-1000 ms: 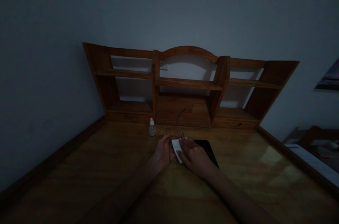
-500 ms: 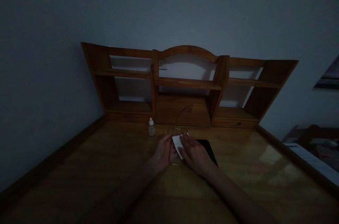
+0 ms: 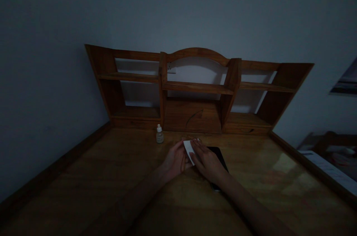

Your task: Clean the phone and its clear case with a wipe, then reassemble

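Between my two hands lies a small white cloth (image 3: 189,150), flat and angled, perhaps a wipe. My left hand (image 3: 174,161) is palm up, with its fingers curled under the cloth's left side. From above, my right hand (image 3: 206,159) presses its fingers and thumb against the cloth. A thin gold wire line (image 3: 192,137) shows just beyond the fingertips and looks like part of a pair of glasses; the hands and cloth hide most of it. Under my right hand and wrist, a flat black object (image 3: 219,154) like a phone or tablet lies on the desk.
A small dropper bottle (image 3: 159,134) with a white top stands left of my hands. Behind rises a wooden shelf unit (image 3: 195,88) on the wooden desk (image 3: 134,176). Raised edges border the desk at both sides. The light is dim.
The white cloth has turned and looks narrower, with my hands closer together around it. The gold wire parts that stuck out near and far are now mostly hidden.
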Tool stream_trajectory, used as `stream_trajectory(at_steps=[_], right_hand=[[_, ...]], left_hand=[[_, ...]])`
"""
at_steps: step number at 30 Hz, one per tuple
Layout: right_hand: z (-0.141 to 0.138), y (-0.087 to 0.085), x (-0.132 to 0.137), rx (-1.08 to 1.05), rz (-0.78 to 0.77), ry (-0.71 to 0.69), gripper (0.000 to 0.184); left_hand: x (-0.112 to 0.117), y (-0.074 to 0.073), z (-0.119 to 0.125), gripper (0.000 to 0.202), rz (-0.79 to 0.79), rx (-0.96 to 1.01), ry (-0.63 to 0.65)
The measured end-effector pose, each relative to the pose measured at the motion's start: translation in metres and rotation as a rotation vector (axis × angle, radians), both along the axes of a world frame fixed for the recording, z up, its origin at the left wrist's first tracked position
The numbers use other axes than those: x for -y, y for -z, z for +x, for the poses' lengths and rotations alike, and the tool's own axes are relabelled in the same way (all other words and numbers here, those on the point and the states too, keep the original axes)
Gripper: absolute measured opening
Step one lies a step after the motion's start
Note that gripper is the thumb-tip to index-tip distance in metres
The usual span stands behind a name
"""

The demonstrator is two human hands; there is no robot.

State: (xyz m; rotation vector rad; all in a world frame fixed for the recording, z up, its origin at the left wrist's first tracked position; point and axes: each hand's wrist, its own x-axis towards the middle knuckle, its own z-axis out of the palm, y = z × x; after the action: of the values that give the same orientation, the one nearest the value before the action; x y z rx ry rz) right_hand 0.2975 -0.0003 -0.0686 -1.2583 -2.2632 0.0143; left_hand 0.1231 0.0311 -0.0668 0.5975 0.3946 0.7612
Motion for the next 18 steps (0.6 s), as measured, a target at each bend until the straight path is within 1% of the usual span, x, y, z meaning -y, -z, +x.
stream_trajectory(at_steps=[3,7,11,15,18], right_hand=[[0.0004,-0.0012,0.0002,-0.018,-0.021,-0.016,0.052],[-0.001,-0.0012,0.0006,-0.047,-0.021,-0.025,0.051],[-0.0022,-0.0015,0.0015,-0.054,-0.024,-0.021,0.052],[-0.0026,-0.003,0.0029,-0.032,-0.054,-0.033,0.053],[-0.0029,-0.0027,0.0031,-0.022,-0.054,-0.046,0.053]], left_hand=[[0.0022,-0.0029,-0.0008,0.049,0.003,-0.007,0.015],[0.0016,-0.0013,-0.0005,0.048,-0.01,0.031,0.042],[0.0017,-0.0007,0.0004,0.047,0.005,0.016,0.052],[0.0014,0.0006,0.0016,0.046,0.003,-0.014,0.045],[-0.0001,0.005,0.0024,0.048,0.017,-0.03,0.022]])
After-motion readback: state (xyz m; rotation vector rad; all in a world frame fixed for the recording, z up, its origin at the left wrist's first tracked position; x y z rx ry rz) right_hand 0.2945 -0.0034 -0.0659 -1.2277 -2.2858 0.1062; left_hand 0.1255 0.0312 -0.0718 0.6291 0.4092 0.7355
